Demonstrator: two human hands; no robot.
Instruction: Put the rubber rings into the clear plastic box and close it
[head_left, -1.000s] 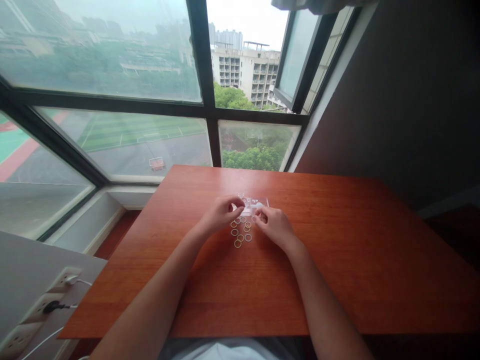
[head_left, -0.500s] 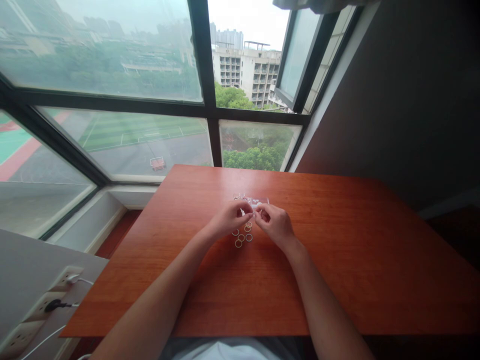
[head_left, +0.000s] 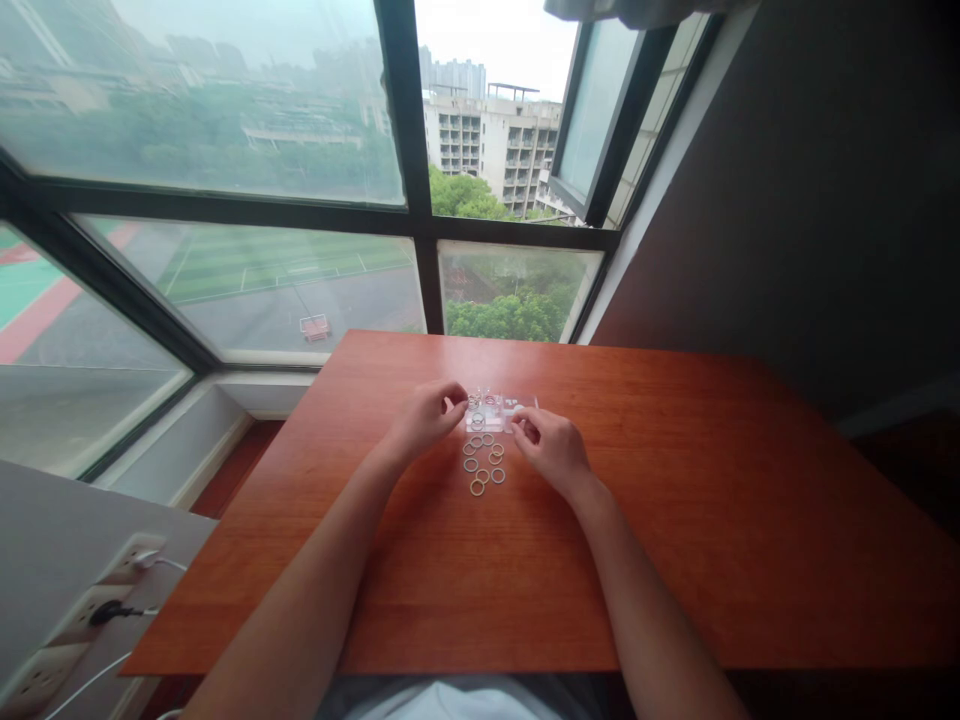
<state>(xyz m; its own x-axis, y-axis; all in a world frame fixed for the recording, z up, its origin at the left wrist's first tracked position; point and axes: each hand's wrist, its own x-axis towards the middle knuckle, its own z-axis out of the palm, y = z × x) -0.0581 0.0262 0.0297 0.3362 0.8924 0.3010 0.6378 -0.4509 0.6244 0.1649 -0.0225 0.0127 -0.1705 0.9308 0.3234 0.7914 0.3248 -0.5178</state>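
Note:
A small clear plastic box [head_left: 495,424] with compartments sits on the table, holding some rings and small red bits. My left hand [head_left: 431,415] is at its left side, thumb and fingertips drawn together by the left compartment; what they pinch, if anything, is too small to tell. My right hand [head_left: 553,447] is closed at the box's right side, fingertips pressed together over something I cannot make out. Between my forearms, several thin pale rings [head_left: 482,477] lie loose on the wood just in front of the box.
The reddish-brown wooden table [head_left: 705,500] extends widely to both sides. Behind it stand dark-framed windows [head_left: 427,270], one pane tilted outward. At the lower left, wall sockets [head_left: 97,605] hold plugs with cables, past the table's left edge.
My left hand has moved left and slightly away from me, parting from my right hand. The box and more rings now show between them. My right hand has stayed nearly still.

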